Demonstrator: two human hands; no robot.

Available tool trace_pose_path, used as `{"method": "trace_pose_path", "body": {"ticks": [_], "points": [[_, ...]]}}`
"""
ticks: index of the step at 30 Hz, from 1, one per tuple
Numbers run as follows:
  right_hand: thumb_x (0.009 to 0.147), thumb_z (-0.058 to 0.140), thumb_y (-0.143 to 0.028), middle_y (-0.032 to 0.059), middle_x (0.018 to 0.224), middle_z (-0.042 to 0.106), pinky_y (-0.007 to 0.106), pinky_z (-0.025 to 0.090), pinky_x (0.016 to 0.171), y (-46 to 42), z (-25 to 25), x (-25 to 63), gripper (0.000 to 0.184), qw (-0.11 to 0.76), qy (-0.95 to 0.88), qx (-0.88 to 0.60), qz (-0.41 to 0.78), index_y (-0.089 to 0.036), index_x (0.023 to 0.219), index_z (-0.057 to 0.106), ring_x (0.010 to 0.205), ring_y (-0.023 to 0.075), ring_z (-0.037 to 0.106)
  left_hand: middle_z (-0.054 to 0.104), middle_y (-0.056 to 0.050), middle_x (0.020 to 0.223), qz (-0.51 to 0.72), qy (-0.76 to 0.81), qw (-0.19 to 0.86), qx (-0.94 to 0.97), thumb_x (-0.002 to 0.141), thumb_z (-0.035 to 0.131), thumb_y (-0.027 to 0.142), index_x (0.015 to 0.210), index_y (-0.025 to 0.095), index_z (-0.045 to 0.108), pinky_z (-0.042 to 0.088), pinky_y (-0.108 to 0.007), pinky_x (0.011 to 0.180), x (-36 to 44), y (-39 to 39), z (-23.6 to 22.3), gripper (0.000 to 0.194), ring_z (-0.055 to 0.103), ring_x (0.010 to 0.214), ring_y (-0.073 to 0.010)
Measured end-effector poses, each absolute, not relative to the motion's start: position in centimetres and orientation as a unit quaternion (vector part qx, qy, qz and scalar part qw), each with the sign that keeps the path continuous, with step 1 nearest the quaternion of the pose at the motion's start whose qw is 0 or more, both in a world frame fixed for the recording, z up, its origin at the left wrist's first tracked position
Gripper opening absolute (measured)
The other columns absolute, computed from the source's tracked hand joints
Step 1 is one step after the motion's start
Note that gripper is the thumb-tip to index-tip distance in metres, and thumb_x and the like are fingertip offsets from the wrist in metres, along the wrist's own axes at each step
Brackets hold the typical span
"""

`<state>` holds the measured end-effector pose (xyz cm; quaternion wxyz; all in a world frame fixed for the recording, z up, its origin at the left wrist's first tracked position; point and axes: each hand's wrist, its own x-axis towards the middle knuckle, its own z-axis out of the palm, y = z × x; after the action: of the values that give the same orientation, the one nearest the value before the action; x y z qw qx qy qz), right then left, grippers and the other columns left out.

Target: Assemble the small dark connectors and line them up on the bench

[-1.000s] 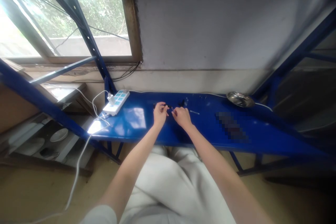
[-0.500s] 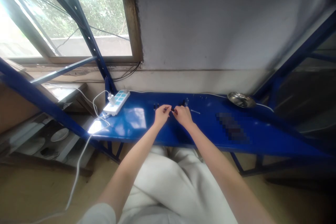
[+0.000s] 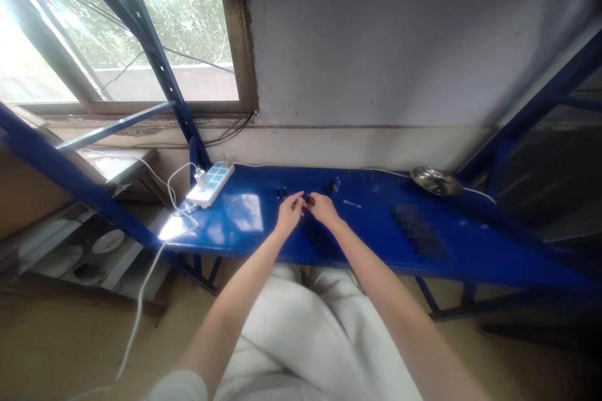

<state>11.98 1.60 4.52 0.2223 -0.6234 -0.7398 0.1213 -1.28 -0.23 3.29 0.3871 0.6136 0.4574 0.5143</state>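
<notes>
Above the blue table [image 3: 367,241], the right hand [image 3: 324,208] has its fingertips closed on a small dark piece [image 3: 309,198], just beside the left hand [image 3: 290,213], whose bent fingers maybe grip something, I cannot tell, while two black pieces [image 3: 285,192] lie far left of it and a thin strip [image 3: 352,203] lies to the right.

Bright window [image 3: 192,19] left of a grey-white wall [image 3: 367,37], dull yellowish floor [image 3: 47,338] below

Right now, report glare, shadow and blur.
Head view, left: the window is partly washed out and glare spots the table; head view, right: the edge falls dark; head view, centre: the small dark piece at the right hand is blurred.
</notes>
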Motion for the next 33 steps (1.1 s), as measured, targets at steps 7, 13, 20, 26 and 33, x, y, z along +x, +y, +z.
{"method": "trace_pose_path", "body": {"ticks": [7, 13, 20, 26, 33], "points": [[0.076, 0.06, -0.021, 0.0054, 0.082, 0.066, 0.021, 0.04, 0.059, 4.3, 4.1, 10.1, 0.007, 0.233, -0.718, -0.623, 0.204, -0.015, 0.078, 0.06, 0.071, 0.0135, 0.059, 0.056, 0.001, 0.071, 0.598, 0.503, 0.354, 0.514, 0.086, 0.041, 0.03, 0.094, 0.015, 0.058, 0.04, -0.017, 0.046, -2.4, -0.8, 1.3, 0.024, 0.046, 0.044, -0.004], [0.075, 0.058, -0.016, 0.0066, 0.082, 0.067, 0.021, 0.04, 0.06, 6.2, 4.2, 8.1, 0.007, 0.214, -0.729, -0.619, 0.197, -0.014, 0.079, 0.062, 0.072, 0.0146, 0.06, 0.052, 0.003, 0.065, 0.614, 0.509, 0.343, 0.496, 0.086, 0.04, 0.031, 0.089, 0.016, 0.055, 0.038, -0.017, 0.043, -2.4, -1.2, 1.0, 0.021, 0.044, 0.043, -0.0045], [0.077, 0.051, -0.014, 0.0099, 0.082, 0.067, 0.02, 0.038, 0.057, 7.3, 3.9, 6.9, 0.012, 0.165, -0.744, -0.619, 0.189, -0.013, 0.075, 0.063, 0.072, 0.0166, 0.062, 0.051, 0.003, 0.064, 0.609, 0.513, 0.348, 0.494, 0.086, 0.04, 0.031, 0.087, 0.017, 0.054, 0.039, -0.017, 0.043, -2.5, -1.3, 1.0, 0.02, 0.045, 0.044, -0.0053], [0.078, 0.052, -0.016, 0.0093, 0.08, 0.068, 0.021, 0.04, 0.057, 7.4, 3.9, 6.7, 0.012, 0.157, -0.749, -0.613, 0.196, -0.014, 0.073, 0.063, 0.071, 0.0171, 0.063, 0.051, 0.003, 0.063, 0.607, 0.519, 0.351, 0.488, 0.086, 0.042, 0.032, 0.086, 0.016, 0.054, 0.038, -0.016, 0.043, -2.5, -1.3, 1.1, 0.02, 0.045, 0.045, -0.0053], [0.07, 0.065, -0.017, 0.0084, 0.086, 0.069, 0.021, 0.044, 0.064, 6.8, 4.3, 7.4, 0.017, 0.173, -0.733, -0.607, 0.254, -0.012, 0.086, 0.065, 0.077, 0.0171, 0.064, 0.051, 0.003, 0.063, 0.608, 0.52, 0.349, 0.488, 0.085, 0.043, 0.033, 0.085, 0.016, 0.054, 0.038, -0.016, 0.043, -2.6, -1.3, 1.0, 0.02, 0.045, 0.044, -0.0052]]}}
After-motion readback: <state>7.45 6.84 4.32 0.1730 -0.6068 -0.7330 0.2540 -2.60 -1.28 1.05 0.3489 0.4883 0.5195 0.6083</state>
